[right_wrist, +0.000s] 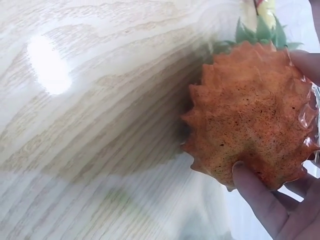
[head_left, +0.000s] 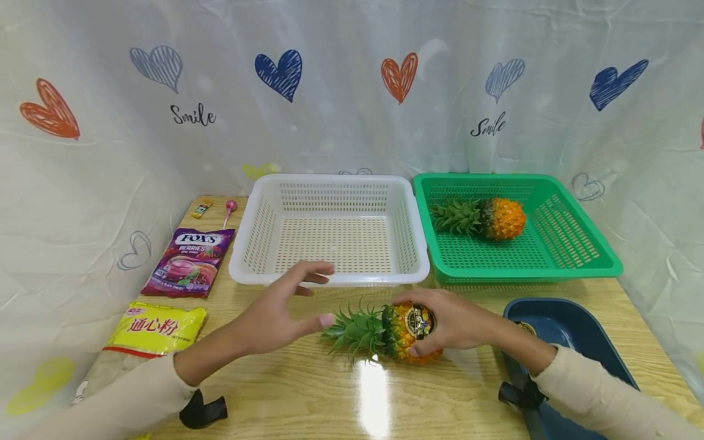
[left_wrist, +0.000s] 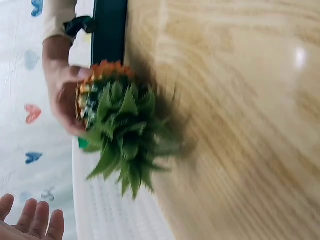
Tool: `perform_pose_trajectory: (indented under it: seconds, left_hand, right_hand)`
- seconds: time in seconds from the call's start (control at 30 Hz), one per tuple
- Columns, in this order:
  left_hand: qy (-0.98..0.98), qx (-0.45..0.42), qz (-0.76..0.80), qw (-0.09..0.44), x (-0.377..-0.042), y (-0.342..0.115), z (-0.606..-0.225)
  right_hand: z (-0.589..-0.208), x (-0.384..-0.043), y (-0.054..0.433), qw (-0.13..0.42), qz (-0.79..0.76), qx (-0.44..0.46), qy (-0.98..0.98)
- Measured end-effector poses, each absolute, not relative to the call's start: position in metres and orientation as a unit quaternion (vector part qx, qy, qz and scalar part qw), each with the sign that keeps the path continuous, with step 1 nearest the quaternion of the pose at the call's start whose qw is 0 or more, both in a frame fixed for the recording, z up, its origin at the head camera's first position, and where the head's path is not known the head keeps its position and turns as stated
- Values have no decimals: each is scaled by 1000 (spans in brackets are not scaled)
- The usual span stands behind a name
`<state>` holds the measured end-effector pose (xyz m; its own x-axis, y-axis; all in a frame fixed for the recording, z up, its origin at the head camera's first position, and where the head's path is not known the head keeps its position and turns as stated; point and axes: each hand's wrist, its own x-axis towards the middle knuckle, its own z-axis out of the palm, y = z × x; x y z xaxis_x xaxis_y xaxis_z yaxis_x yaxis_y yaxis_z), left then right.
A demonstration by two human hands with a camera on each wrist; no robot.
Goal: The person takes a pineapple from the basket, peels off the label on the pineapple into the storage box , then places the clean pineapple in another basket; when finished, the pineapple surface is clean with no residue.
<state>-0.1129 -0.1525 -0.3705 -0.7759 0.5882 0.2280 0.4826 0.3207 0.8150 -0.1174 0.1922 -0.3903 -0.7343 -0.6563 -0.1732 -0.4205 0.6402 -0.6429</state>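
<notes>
A pineapple [head_left: 406, 333] with a dark round label lies on its side over the table, its green leaves pointing left. My right hand [head_left: 453, 321] grips its orange body from the right, thumb on the near side and fingers over the far side. In the right wrist view the pineapple's spiky orange base [right_wrist: 250, 115] fills the right half, with the thumb pressed on it. My left hand [head_left: 286, 311] is held with fingers spread, its thumb tip close to the leaves, and holds nothing. The left wrist view shows the leafy crown [left_wrist: 127, 130] from the front.
A white basket [head_left: 330, 279] stands at the back middle. Beside it, a green basket [head_left: 528, 273] holds another pineapple [head_left: 503, 218]. At the right is a dark blue tray [head_left: 566, 311]. A purple candy bag [head_left: 189, 263], a yellow pasta bag [head_left: 159, 327], a lollipop [head_left: 231, 206] and a small wrapped sweet [head_left: 201, 209] lie left.
</notes>
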Motion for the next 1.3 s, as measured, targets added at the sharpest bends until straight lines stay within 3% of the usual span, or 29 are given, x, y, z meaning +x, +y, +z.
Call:
perform_pose_trajectory:
  seconds: [0.4,1.3]
  left_hand:
    - [835,336,415,135,-107,-112,-400]
    - [880,340,301,139,-113,-87,-430]
  right_hand:
    - [-396,-116,192,190,-316,-308,877]
    - [-398,-116,193,202,-349,-306,862]
